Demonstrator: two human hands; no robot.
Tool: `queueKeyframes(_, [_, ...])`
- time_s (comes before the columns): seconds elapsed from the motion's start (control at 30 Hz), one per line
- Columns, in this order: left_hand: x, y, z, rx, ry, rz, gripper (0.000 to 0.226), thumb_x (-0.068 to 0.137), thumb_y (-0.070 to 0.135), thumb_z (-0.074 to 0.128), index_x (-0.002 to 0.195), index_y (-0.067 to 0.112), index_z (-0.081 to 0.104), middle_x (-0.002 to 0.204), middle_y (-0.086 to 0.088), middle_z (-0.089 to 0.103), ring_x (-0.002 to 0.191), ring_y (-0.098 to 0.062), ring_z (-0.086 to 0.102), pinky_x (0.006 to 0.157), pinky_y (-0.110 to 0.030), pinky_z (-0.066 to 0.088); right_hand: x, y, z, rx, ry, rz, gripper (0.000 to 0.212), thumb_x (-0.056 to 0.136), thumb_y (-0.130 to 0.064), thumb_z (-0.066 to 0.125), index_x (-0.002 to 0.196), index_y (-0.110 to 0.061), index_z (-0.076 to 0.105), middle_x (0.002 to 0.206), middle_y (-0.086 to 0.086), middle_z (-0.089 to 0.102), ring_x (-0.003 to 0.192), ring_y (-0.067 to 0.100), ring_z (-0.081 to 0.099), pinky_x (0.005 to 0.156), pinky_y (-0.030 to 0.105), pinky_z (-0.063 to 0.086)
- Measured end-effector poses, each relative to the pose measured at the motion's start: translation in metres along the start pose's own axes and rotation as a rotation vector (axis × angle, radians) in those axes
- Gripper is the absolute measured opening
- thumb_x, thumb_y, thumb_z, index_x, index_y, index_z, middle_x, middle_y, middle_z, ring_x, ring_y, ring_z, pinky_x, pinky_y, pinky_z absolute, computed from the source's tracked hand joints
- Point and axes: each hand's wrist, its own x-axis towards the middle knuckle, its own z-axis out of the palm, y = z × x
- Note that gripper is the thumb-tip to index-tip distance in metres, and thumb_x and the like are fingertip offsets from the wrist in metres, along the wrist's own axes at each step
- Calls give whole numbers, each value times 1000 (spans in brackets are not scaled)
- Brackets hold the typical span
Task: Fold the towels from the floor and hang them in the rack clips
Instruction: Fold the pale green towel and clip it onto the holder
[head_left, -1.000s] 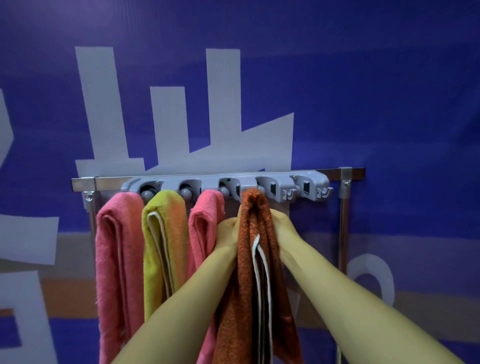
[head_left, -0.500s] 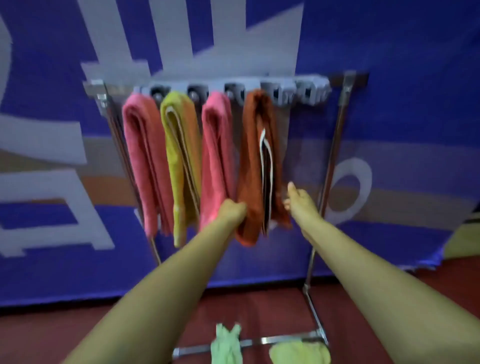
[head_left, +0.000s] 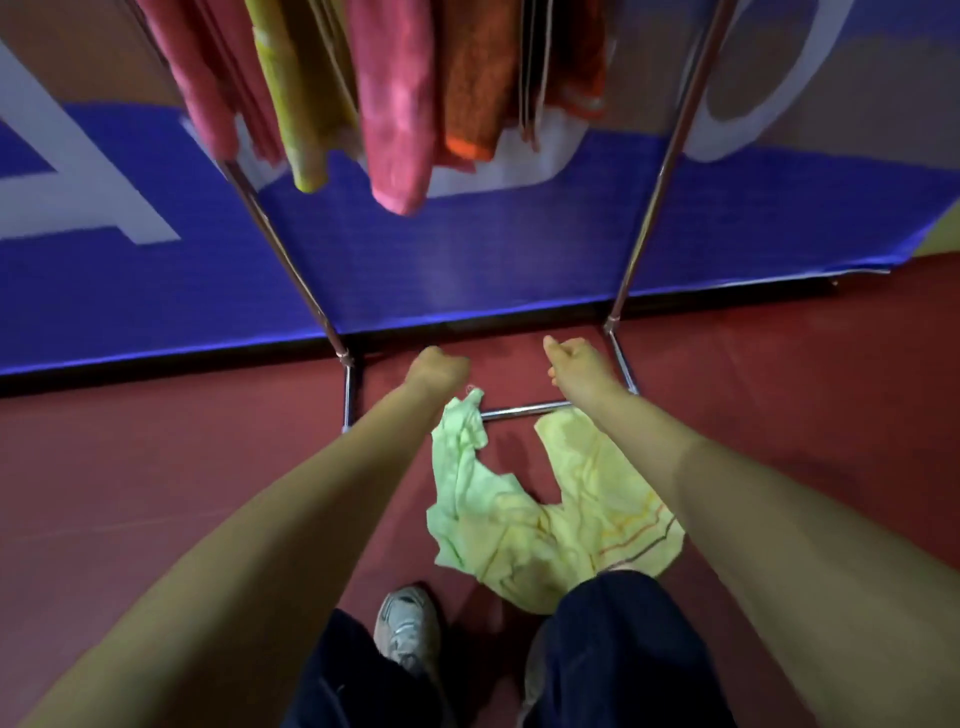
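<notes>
Left hand (head_left: 439, 370), right hand (head_left: 577, 362) curled, empty; green towel (head_left: 461, 470) lies lengthwise toward shoe (head_left: 406, 626).

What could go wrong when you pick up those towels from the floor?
The green towel lies across the rack's base bar, so it may snag when lifted. The yellow towel is partly hidden behind your right leg; you might step on it and trip.
</notes>
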Motion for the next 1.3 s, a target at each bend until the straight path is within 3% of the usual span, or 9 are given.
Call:
queueKeyframes(0.07, [20, -30, 14, -18, -15, -39, 23, 89, 13, 56, 70, 0, 58, 61, -8, 47, 69, -20, 47, 53, -19, 39, 9, 21, 24, -15, -49, 43, 37, 96, -34, 42, 68, -10, 46, 80, 23, 62, 83, 38, 57, 78, 39, 44])
queueKeyframes(0.17, [51, -66, 31, -3, -40, -94, 22, 89, 11, 54, 90, -9, 61, 79, -25, 55, 77, -29, 58, 65, -34, 43, 27, 51, 60, -63, -129, 105, 37, 95, -37, 40, 72, -9, 47, 79, 13, 56, 79, 26, 52, 73, 32, 38])
queueKeyframes(0.23, [76, -89, 42, 62, -70, -158, 26, 91, 12, 50, 103, -9, 59, 88, -19, 50, 80, -34, 56, 66, -32, 37, 42, 72, 86, -86, -171, 144, 37, 95, -39, 39, 75, -9, 48, 80, 12, 56, 78, 24, 51, 71, 29, 35])
queueKeyframes(0.37, [118, -130, 60, 105, -87, -208, 25, 91, 14, 51, 99, -8, 61, 103, -31, 58, 98, -40, 57, 75, -33, 38, 68, 104, 130, -122, -207, 210, 34, 94, -39, 40, 81, -10, 51, 87, 11, 61, 89, 27, 57, 81, 35, 45])
queueKeyframes(0.53, [179, -183, 88, 60, -81, -216, 39, 85, 24, 61, 120, 6, 59, 120, -12, 64, 109, -29, 60, 89, -35, 46, 112, 139, 189, -84, -192, 228, 38, 93, -37, 45, 62, -19, 33, 80, 11, 55, 77, 24, 53, 69, 34, 43])
queueKeyframes(0.77, [236, -226, 120, 183, -130, -147, 60, 89, 25, 60, 141, 11, 33, 141, -11, 46, 127, -27, 47, 98, -32, 40, 151, 193, 244, -29, -218, 274, 27, 94, -35, 47, 83, -11, 50, 86, 11, 59, 79, 22, 54, 66, 27, 34])
queueKeyframes(1.0, [297, -238, 143, 481, -19, 6, 54, 92, 39, 48, 141, 22, 34, 144, -3, 42, 130, -31, 35, 104, -38, 32, 165, 233, 271, 93, -157, 306, 36, 93, -35, 46, 93, -3, 60, 94, 20, 68, 91, 36, 63, 78, 40, 49])
queueKeyframes(1.2, [325, -230, 157, 545, 76, -78, 48, 91, 43, 45, 134, 22, 45, 129, -8, 56, 123, -33, 35, 97, -39, 32, 164, 253, 269, 198, -204, 347, 30, 95, -31, 45, 93, -5, 60, 87, 11, 65, 85, 28, 63, 71, 29, 44])
queueKeyframes(1.3, [332, -227, 161, 558, 67, -110, 39, 88, 42, 49, 121, 23, 57, 121, -8, 58, 119, -32, 36, 93, -38, 32, 163, 255, 268, 244, -192, 374, 28, 95, -28, 46, 85, -5, 59, 72, 5, 62, 67, 18, 58, 63, 25, 39])
